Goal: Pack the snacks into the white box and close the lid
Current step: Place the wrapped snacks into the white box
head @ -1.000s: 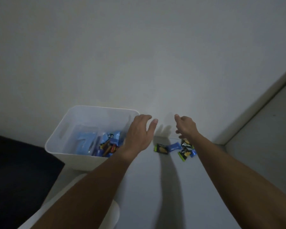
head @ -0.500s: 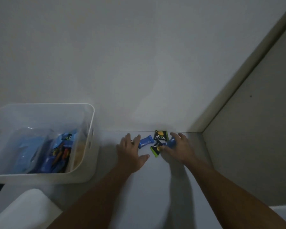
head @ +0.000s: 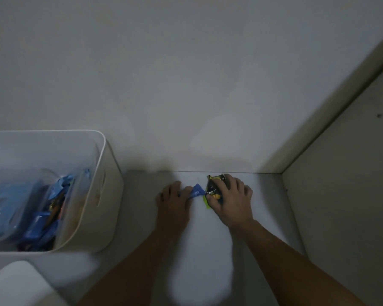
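The white box [head: 111,195] stands open at the left, well apart from both hands, with a slot handle cut in the side wall that faces them. Inside it lies a heap of blue snack packets [head: 40,226] with some red and orange wrappers among them, and what looks like clear plastic bagging toward its far left side; the heap is too blurred to count. To the right of the box, near the back wall, the left hand [head: 175,204] lies palm down with its fingertips curled onto one end of a blue snack packet [head: 196,191], pinching it against the surface. The packet's free end points toward the right hand [head: 232,199], which sits just beside it. That hand's fingers are curled over a black and yellow snack packet [head: 215,188] with a green edge; they grip it from above, and whether more packets lie beneath the palm cannot be told. Both packets rest on a pale grey shelf surface [head: 208,250], close to where it meets the plain white wall [head: 186,85]. Right of the right hand a beige side panel [head: 341,195] closes in the corner. In front of the box, at the lower left, a rounded white lid-like piece [head: 16,283] shows in part.
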Demonstrator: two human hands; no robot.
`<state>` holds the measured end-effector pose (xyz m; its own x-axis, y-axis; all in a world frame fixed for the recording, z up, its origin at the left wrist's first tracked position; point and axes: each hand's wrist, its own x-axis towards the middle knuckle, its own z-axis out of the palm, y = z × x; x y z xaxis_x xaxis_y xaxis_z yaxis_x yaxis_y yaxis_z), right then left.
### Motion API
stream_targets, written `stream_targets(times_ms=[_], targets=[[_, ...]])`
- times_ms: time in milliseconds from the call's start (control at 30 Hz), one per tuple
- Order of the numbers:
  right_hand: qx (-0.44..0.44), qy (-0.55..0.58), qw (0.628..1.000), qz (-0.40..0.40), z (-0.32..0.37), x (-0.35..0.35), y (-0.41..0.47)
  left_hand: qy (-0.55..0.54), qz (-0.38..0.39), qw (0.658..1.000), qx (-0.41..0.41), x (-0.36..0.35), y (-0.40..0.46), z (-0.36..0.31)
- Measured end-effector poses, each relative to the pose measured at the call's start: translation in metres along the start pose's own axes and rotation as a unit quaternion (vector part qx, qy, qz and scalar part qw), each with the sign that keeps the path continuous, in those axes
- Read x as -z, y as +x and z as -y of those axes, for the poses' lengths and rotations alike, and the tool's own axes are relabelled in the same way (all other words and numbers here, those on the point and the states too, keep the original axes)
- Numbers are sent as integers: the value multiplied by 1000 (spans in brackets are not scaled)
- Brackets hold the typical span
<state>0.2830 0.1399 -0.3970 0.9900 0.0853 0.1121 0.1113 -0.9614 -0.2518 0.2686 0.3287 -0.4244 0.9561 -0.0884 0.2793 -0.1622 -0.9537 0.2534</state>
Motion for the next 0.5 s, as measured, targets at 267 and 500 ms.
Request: stream_targets(times_ms=[267, 500], targets=[[-101, 240, 965, 37, 22, 15, -3, -18, 21, 1000, 3, 11, -11, -3], [-146, 284, 946, 46, 50, 70, -3, -56, -36, 998, 4, 80, 2, -3]])
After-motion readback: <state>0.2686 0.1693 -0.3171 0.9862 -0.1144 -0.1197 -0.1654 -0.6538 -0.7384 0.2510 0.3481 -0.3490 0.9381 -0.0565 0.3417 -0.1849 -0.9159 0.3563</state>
